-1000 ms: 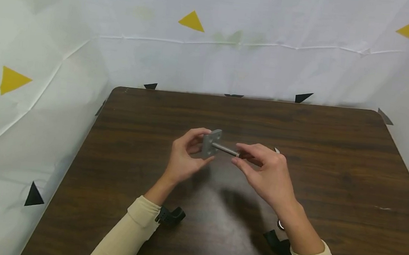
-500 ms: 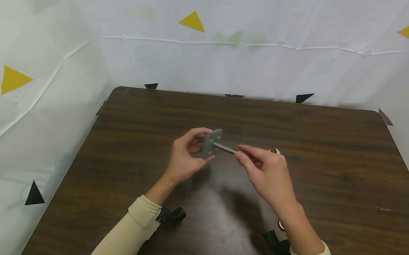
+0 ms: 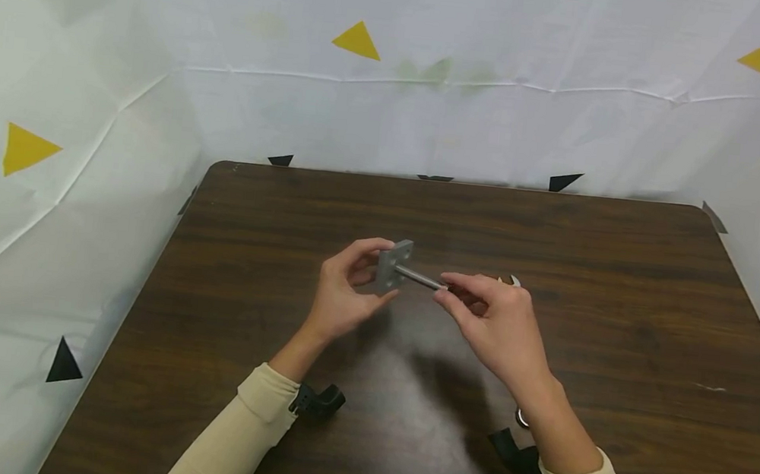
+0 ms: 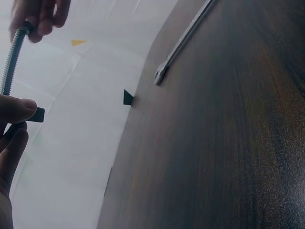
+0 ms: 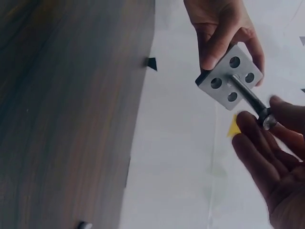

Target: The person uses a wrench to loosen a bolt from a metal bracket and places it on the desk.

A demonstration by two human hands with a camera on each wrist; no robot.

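Writing: no brand, label or lettering can be made out on any item.
Plate [image 5: 229, 77]: a square grey metal piece with four round holes, matte and flat, held in the air above the table [image 3: 621, 306].
Left hand [image 3: 340, 294]: the plate's edges are pinched between curled fingers and thumb.
Bolt [image 5: 249, 98]: a threaded steel shaft is set through the plate's centre, standing out towards the right hand.
Right hand [image 3: 498, 328]: the bolt's far end is pinched by thumb and fingertips; the other fingers are loosely extended.
Wrench [image 4: 183, 39]: a slim metal tool is laid flat on the dark wood-grain table, beyond the right hand.
Backdrop [image 3: 434, 105]: creased white sheeting marked with yellow and black triangles.
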